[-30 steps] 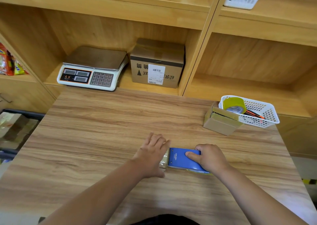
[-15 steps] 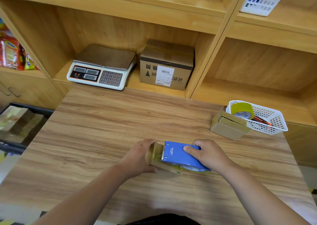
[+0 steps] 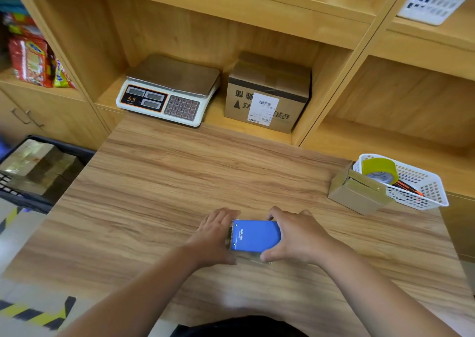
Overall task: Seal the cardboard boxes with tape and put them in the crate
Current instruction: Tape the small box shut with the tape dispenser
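Near the table's front edge, my right hand [image 3: 298, 236] grips a blue tape dispenser [image 3: 254, 235] from the right, thumb on the near side and fingers on the far side. The dispenser lies flat on a small cardboard box [image 3: 248, 257], which is almost fully hidden; only a shiny taped near edge shows. My left hand [image 3: 212, 236] holds the box's left end, thumb near and fingers over the far side. A second small cardboard box [image 3: 356, 194] stands at the right. The black crate [image 3: 30, 203] sits low beside the table's left edge, with taped boxes [image 3: 33, 167] inside.
A white basket [image 3: 424, 198] with a yellow-green tape roll [image 3: 380, 168] stands against the second box. On the shelf behind the table are a weighing scale [image 3: 167, 92] and a larger labelled carton [image 3: 267, 97]. Snack packets [image 3: 30, 59] fill the left shelf.
Half a second ago the box and dispenser were tilted up off the table in both hands. Now they lie flat on it, with my right hand lying more over the dispenser's right end.
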`<state>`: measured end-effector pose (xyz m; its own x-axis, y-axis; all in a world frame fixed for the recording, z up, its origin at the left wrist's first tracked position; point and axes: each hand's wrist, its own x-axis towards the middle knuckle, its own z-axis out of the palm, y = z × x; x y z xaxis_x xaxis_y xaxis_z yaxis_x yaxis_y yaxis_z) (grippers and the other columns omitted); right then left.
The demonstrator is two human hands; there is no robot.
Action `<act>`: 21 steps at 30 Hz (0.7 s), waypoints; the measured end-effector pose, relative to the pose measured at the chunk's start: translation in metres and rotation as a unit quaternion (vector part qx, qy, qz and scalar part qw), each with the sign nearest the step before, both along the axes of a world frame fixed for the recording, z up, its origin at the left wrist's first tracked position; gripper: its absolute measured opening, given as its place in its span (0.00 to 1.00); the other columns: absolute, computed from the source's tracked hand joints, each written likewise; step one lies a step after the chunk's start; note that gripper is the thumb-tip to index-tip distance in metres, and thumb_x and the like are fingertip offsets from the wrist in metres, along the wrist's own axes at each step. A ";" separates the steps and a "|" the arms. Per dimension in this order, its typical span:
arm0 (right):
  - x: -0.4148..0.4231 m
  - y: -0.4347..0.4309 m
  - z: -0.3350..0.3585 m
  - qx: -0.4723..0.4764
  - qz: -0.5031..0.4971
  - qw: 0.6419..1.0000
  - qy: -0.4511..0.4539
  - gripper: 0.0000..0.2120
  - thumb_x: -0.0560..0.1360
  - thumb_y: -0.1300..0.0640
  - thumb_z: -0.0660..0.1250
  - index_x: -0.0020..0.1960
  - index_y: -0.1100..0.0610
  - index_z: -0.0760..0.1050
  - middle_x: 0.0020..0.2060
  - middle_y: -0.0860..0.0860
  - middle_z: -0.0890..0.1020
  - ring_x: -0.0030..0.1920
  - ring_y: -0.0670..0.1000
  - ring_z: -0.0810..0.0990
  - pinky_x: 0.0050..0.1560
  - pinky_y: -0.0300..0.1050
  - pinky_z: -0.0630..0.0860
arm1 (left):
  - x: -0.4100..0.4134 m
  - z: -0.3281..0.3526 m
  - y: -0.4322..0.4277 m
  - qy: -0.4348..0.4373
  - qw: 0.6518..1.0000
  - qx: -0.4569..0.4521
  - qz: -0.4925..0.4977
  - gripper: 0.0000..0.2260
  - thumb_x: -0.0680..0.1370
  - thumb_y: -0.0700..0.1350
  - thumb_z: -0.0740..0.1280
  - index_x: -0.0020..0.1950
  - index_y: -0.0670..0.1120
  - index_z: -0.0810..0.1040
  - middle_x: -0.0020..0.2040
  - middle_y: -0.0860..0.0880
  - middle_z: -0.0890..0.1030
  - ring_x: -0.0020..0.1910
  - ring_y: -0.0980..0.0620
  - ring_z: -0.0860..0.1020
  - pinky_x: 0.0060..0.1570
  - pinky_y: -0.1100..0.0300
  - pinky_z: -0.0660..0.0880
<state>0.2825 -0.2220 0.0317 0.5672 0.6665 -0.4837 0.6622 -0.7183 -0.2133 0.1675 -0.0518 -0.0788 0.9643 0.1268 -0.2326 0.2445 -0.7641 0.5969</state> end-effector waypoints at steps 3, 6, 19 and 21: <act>0.000 -0.001 -0.002 -0.021 0.048 0.998 -0.025 0.43 0.58 0.31 0.70 0.68 0.42 0.58 0.55 0.42 0.74 0.41 0.46 0.65 0.51 0.43 0.59 | 0.004 0.000 0.002 -0.006 1.000 0.012 -0.014 0.45 0.63 0.55 0.77 0.74 0.52 0.58 0.70 0.55 0.61 0.73 0.57 0.52 0.71 0.61 0.50; 0.002 -0.006 -0.003 -0.033 0.084 0.995 -0.050 0.48 0.60 0.34 0.70 0.73 0.36 0.48 0.54 0.43 0.71 0.42 0.47 0.62 0.52 0.43 0.59 | 0.006 -0.001 0.006 0.001 0.999 0.035 -0.021 0.43 0.62 0.56 0.77 0.72 0.53 0.60 0.70 0.55 0.63 0.74 0.55 0.52 0.71 0.60 0.51; 0.014 -0.031 -0.009 0.050 0.096 0.993 -0.037 0.32 0.63 0.45 0.64 0.65 0.37 0.58 0.47 0.41 0.75 0.43 0.44 0.71 0.51 0.39 0.58 | 0.010 -0.007 0.006 0.013 0.998 0.063 -0.012 0.46 0.60 0.59 0.77 0.73 0.51 0.60 0.70 0.53 0.63 0.73 0.53 0.55 0.71 0.62 0.49; 0.018 -0.040 -0.010 0.049 0.099 0.993 -0.040 0.30 0.63 0.45 0.64 0.63 0.37 0.59 0.46 0.42 0.76 0.43 0.45 0.71 0.53 0.39 0.60 | 0.010 -0.008 0.006 0.012 0.998 0.059 -0.008 0.45 0.59 0.59 0.77 0.72 0.53 0.61 0.69 0.53 0.63 0.73 0.53 0.55 0.71 0.63 0.48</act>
